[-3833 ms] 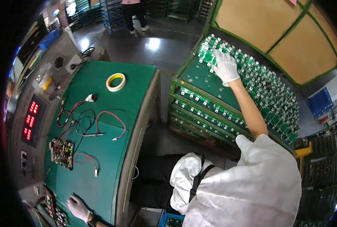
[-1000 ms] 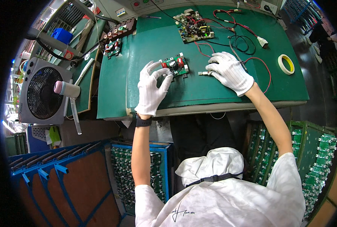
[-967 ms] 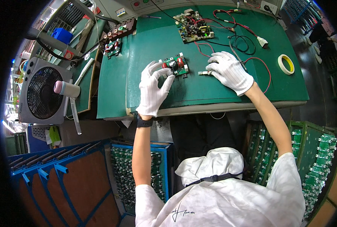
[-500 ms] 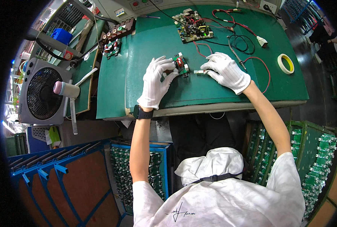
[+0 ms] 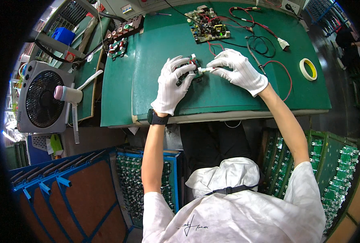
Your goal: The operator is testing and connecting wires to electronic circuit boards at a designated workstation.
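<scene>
My left hand [image 5: 172, 83], in a white striped glove, grips a small green circuit board [image 5: 195, 63] with red and white parts by its left side, just above the bench mat. From the right, my gloved right hand [image 5: 240, 72] pinches a small white plug connector [image 5: 206, 70] between thumb and fingers. The connector's tip meets the white socket at the board's right edge; how far in it sits, I cannot tell. Beyond my hands lies a larger populated circuit board [image 5: 208, 28] with wires running from it.
A second small board [image 5: 117, 49] lies at the mat's left, by a brown block [image 5: 125, 30] with round parts. A tape roll [image 5: 308, 69], red and black cables [image 5: 261, 46] occupy the right. A fan [image 5: 45, 95] stands left; racks of boards [image 5: 337, 178] flank me below.
My right hand has moved left and slightly up, bringing the white connector from apart to against the board's edge. My left hand has shifted a little right with its fingers further over the board.
</scene>
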`<state>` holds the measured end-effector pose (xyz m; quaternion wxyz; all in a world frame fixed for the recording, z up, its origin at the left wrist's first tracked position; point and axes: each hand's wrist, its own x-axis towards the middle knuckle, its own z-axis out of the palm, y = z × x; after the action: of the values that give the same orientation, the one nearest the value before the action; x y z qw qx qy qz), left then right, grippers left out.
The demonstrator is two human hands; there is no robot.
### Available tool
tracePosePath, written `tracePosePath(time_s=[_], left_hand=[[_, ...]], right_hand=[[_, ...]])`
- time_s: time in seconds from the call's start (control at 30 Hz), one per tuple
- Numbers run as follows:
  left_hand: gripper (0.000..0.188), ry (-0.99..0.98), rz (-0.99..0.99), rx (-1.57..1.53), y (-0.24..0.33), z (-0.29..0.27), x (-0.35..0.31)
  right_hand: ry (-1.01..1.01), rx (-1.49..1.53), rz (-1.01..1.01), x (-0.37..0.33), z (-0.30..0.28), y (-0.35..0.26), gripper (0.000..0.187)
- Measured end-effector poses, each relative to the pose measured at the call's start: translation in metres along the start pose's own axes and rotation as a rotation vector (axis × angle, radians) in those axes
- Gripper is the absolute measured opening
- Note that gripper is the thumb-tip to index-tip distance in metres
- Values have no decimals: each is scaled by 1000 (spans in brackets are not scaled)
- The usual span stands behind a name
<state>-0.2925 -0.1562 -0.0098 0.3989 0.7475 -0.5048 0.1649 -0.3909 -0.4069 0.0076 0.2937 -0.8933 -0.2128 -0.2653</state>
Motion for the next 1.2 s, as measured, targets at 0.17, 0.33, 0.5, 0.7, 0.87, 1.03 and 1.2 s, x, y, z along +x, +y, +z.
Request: tracePosePath(time_s=[0.17, 0.33, 0.5, 0.7, 0.87, 1.03, 1.2], left_hand=[[29, -4, -70, -68, 0, 2, 1], [35, 6, -140, 62, 4, 9, -6], [37, 90, -214, 205, 25, 15, -15], [53, 298, -374, 163, 26, 27, -10], [51, 399, -540, 395, 46, 32, -30], [34, 390, -703, 293, 59, 39, -27], [29, 431, -759, 211, 61, 42, -23]], right_hand=[[49, 59, 5, 8, 2, 0, 19], [2, 82, 106, 16, -5, 9, 23], [-20, 135, 56, 30, -4, 18, 25], [-77, 346, 121, 52, 0, 18, 27], [-119, 569, 219, 57, 5, 20, 28], [-129, 478, 221, 57, -3, 19, 29], [-126, 480, 232, 49, 6, 27, 30]])
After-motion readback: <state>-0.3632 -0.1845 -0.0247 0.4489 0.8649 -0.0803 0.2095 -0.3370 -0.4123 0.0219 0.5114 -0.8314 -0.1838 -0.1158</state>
